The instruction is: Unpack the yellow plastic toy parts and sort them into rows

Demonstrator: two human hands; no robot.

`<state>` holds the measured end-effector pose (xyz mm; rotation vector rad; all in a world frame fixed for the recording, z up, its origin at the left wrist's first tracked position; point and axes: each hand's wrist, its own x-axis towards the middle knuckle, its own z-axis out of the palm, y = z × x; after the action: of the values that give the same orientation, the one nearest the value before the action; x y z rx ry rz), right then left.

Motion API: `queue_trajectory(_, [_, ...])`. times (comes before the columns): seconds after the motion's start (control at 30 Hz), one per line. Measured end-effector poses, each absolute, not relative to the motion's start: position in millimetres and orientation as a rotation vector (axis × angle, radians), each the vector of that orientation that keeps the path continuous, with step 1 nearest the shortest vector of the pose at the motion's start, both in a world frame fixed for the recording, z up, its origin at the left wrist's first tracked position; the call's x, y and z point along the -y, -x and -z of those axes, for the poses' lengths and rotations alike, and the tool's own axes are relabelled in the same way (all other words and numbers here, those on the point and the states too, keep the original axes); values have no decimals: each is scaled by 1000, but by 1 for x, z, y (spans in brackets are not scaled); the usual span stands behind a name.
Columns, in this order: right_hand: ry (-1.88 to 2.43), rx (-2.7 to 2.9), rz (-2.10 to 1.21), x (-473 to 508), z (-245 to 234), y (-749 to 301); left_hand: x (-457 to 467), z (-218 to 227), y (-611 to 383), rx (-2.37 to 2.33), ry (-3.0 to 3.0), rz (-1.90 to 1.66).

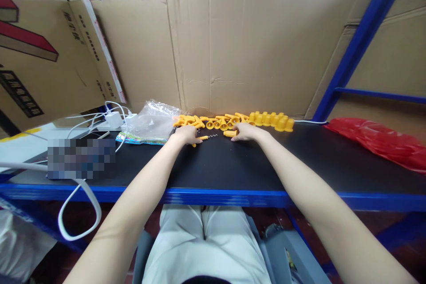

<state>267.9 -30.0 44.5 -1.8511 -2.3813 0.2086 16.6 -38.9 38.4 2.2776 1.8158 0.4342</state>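
Note:
Both my arms reach far forward over a black tabletop (233, 164). My left hand (185, 134) rests knuckles-up with curled fingers on a small yellow plastic plug with a metal screw (203, 138) sticking out to its right. My right hand (244, 131) lies beside another yellow plug (230, 133), fingers curled down at it. Just behind the hands lies a loose heap of yellow plugs (213, 121). To their right several yellow caps (271, 120) stand in a row.
A clear plastic bag (151, 120) lies at the left, with a white charger and cables (111, 120) beyond it. A red plastic bag (379, 141) lies at the right. Cardboard sheets (233, 49) wall the back. A blue shelf post (359, 44) rises at the right.

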Motion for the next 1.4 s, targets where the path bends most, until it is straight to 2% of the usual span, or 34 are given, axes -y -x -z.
queue_trajectory(0.13, [1846,2433,-192,30,-48,-273,39,-39,-20,-1769,-2372,-386])
queue_trajectory(0.37, [1715,2436,-225,25,-46,-279,29,-29,-17,-1633,-2383,-594])
queue_trajectory(0.7, [1727,2416,-207,27,-47,-277,30,-29,-18,-1617,-2454,-536])
queue_trajectory(1.1, [1478,2312,-422,36,-51,-265,33,-24,-21,-1618,-2513,-685])
queue_trajectory(1.4, [1419,2310,-282,36,-54,-263,29,-23,-21,-1588,-2510,-811])
